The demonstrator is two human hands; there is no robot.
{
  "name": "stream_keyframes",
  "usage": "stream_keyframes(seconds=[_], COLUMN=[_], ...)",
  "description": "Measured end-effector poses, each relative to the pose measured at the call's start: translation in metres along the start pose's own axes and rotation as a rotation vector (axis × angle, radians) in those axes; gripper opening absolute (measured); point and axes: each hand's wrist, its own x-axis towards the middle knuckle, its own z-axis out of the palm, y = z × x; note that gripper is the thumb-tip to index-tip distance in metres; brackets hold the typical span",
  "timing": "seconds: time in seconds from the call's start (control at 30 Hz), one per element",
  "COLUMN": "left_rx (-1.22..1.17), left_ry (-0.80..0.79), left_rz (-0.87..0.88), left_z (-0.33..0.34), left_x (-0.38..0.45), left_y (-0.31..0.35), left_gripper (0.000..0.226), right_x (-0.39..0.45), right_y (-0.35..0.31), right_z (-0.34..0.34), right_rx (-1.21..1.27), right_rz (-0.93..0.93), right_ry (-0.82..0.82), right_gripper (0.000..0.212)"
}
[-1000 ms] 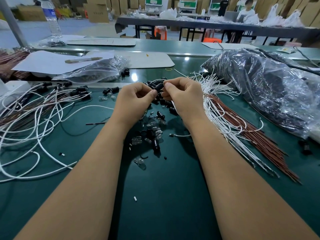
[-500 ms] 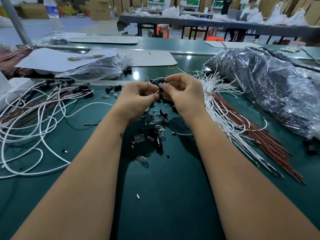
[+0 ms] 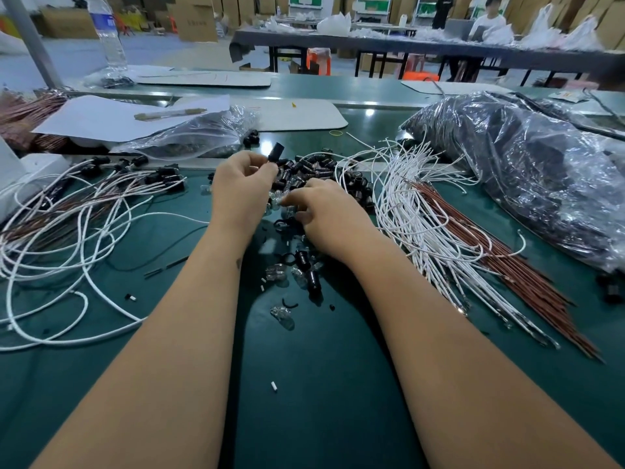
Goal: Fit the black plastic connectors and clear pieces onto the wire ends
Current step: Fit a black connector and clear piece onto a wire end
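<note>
Left hand (image 3: 241, 184) is raised just above the parts pile, thumb and forefinger pinching a black connector (image 3: 274, 158). Connector's long axis runs roughly 1 o'clock to 7 o'clock, free end up and away from the wearer, lower end buried in the fingertips.

Right hand (image 3: 326, 214) is down on the green mat (image 3: 321, 384) at about 4 o'clock of the left hand, fingers curled into the clear pieces (image 3: 282, 201). Fingertips look closed on one, but blur hides it, so cannot tell if it actually holds anything.

Loose black connectors (image 3: 318, 172) are heaped at 12 to 2 o'clock of the right hand. More clear pieces and a few black parts (image 3: 304, 269) sit between the forearms, at 6 o'clock of the hands.

White wires (image 3: 416, 211) fan out at 3 o'clock of the hands, bare ends toward 12, long axis running to 5 o'clock; brown wires (image 3: 507, 262) lie alongside on their far side, same direction. At 9 o'clock, looped wires with connectors fitted (image 3: 101, 198) in a loose tangle.

Containers: clear zip bag (image 3: 189, 138) at 11 o'clock, lying flat, dark small parts inside, a few black parts spilled at its mouth. Large clear plastic bag (image 3: 527, 170) at 2 o'clock, full of dark contents, detail not readable.
</note>
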Motion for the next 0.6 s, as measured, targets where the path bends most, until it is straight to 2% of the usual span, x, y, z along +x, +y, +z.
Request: stream_keyframes(seconds=[0.2, 0.43, 0.6], left_rx=[0.023, -0.015, 0.034], left_ry=[-0.037, -0.075, -0.179], left_rz=[0.037, 0.027, 0.008], left_z=[0.0025, 0.0048, 0.0074], left_x=[-0.0010, -0.0040, -0.0045], left_y=[-0.0011, 0.0028, 0.0000], left_gripper=[0.017, 0.017, 0.010], right_x=[-0.0011, 0.0009, 0.0042], right_y=[0.0008, 0.0023, 0.0049], right_z=[-0.0033, -0.0001, -0.0008], right_rx=[0.079, 0.072, 0.295], right_rz=[0.038, 0.023, 0.092], right_ry=[0.059, 0.061, 0.246], right_gripper=[0.011, 0.015, 0.005])
